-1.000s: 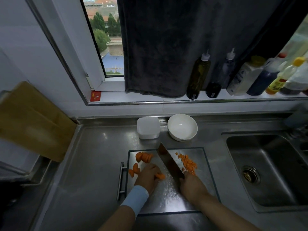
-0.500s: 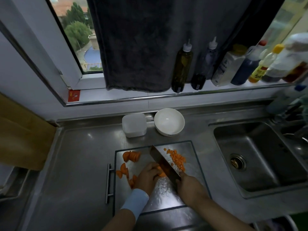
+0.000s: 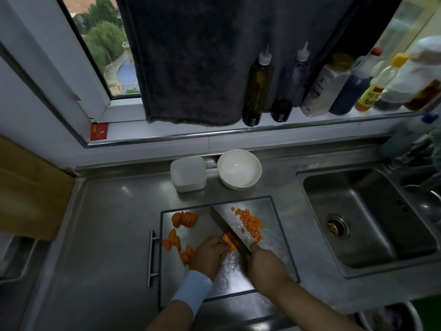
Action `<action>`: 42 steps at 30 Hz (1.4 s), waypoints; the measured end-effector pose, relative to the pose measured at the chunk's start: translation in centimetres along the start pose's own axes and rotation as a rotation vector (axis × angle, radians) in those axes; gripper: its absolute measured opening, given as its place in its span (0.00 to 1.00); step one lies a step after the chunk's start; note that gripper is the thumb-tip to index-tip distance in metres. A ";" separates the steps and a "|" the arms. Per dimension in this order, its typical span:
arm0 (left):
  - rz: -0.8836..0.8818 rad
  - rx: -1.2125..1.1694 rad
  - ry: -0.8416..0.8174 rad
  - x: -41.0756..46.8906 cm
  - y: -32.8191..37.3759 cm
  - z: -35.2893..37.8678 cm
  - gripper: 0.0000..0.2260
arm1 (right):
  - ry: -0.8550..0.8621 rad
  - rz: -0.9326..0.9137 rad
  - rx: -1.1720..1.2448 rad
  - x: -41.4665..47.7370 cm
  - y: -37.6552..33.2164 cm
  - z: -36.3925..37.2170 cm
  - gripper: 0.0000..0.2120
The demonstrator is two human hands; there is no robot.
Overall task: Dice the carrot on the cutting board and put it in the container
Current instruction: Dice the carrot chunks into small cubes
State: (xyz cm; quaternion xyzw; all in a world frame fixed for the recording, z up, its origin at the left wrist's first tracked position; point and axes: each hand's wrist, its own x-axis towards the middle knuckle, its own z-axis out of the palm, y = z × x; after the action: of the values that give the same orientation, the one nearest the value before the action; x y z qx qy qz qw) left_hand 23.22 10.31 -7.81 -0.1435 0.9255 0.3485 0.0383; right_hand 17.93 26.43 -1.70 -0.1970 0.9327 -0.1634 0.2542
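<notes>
Half the carrot, roughly, looks diced to me. Small cubes (image 3: 250,223) are heaped on the far right of the cutting board (image 3: 274,237), a fanned stack of slices (image 3: 185,218) sits at its far left corner, and loose half-moons (image 3: 176,242) lie just left of the left hand (image 3: 210,255). The container (image 3: 188,174) is on the counter (image 3: 107,235) just behind the board, beside a white bowl (image 3: 238,169), and I see no orange in it. So we're mid-dice, I reckon. Any tips for this bit?
— dicey_dan

Yeah, the piece under the knife (image 3: 226,225) is small and that steel board looks slick, so I'd pin it flat side down and not rush. Tuck the fingertips back and let the knuckles guide the flat of the blade. Short, even strokes keep the cubes matching the pile. Shove finished dice off to the right so they don't creep back under the edge.

Pose-wise it looks decent. The left hand is curled over the carrot piece (image 3: 229,241), gripping it and pressing it down right against the blade's left face. Can't tell how far the fingertips are tucked, since they're hidden under the hand. The right hand (image 3: 265,262) is wrapped tight round the handle, which is completely covered. The blade runs diagonally away toward the board's far edge, with its heel down at the piece. Both forearms come in from the near side, and the left one has a pale blue cuff (image 3: 193,290).
— board_bea
</notes>
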 end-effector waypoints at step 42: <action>0.084 0.050 -0.025 1.3 -0.3 0.1 0.09 | -0.102 0.064 -0.176 -1.2 -4.1 -2.9 0.12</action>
State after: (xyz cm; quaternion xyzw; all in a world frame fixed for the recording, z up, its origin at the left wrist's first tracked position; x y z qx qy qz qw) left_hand 22.00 9.86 -8.28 -0.0994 0.9386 0.3282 0.0387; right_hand 18.51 23.99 2.87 -0.1968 0.9351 -0.0624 0.2880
